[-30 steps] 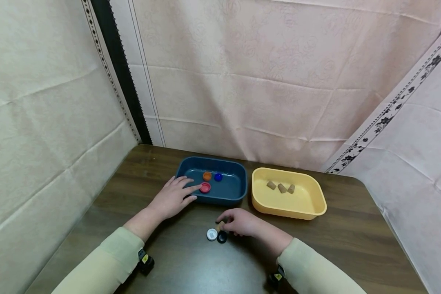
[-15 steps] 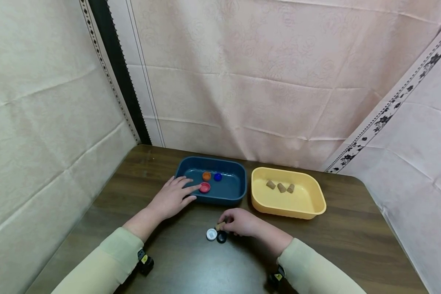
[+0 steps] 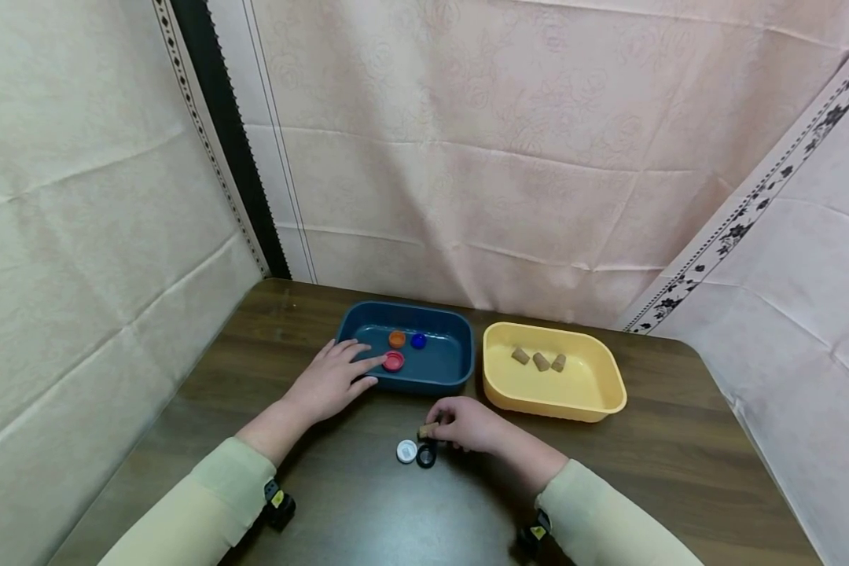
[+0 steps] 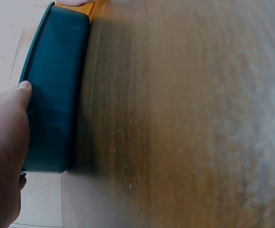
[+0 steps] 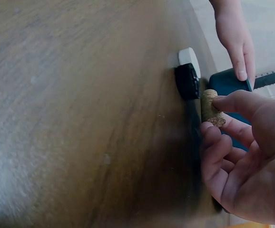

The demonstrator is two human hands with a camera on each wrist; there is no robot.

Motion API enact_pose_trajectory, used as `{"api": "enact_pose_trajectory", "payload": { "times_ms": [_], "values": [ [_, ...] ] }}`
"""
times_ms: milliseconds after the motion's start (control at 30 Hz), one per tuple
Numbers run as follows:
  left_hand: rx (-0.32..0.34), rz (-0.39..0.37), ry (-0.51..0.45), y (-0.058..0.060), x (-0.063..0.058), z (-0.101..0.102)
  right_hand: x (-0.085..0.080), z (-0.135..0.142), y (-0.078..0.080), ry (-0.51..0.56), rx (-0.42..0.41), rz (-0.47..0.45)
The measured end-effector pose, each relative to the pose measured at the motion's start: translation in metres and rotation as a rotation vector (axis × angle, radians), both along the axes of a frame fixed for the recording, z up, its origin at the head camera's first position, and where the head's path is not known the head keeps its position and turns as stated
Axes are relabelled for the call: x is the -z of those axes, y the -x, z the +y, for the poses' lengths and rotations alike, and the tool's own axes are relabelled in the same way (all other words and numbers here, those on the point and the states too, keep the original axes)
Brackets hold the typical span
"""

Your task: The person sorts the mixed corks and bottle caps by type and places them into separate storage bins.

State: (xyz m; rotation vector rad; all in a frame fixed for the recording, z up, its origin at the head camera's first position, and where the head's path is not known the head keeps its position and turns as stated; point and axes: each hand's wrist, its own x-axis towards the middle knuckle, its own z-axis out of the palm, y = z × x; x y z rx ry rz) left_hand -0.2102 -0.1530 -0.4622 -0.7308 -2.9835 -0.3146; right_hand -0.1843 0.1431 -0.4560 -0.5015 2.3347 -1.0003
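Note:
My right hand [image 3: 469, 426] pinches a cork [image 5: 211, 108] between thumb and fingers, low over the table. Right beside the cork, a white bottle cap [image 3: 406, 451] and a black bottle cap [image 3: 427, 456] sit side by side on the wood. Over the left front edge of the dark blue tray [image 3: 460, 377] lies my left hand [image 3: 328, 384], fingers spread and straight. Its index fingertip is right at a red cap [image 3: 393, 362] inside. In the left wrist view, the thumb [image 4: 25, 86] rests at the tray's rim.
An orange cap [image 3: 397, 339] and a blue cap [image 3: 419, 341] also lie in the blue tray. To its right stands a yellow tray [image 3: 601, 393] holding 3 corks [image 3: 541, 362]. Cloth curtains [image 3: 467, 157] rise behind the brown table [image 3: 651, 472] and along its sides.
My right hand has taken up the cork and raised it slightly from beside the caps, turning it a little. The left hand has stayed in place.

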Motion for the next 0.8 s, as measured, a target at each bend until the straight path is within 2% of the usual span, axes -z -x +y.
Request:
{"api": "enact_pose_trajectory", "payload": {
  "times_ms": [333, 800],
  "values": [
    [0.0, 0.004, 0.013, -0.001, 0.0, 0.001, -0.014, 0.019, 0.006, 0.089, 0.063, 0.002],
    [0.0, 0.002, 0.009, 0.002, 0.003, -0.001, -0.046, 0.053, 0.013, 0.278, 0.197, -0.179]
  ]
}}
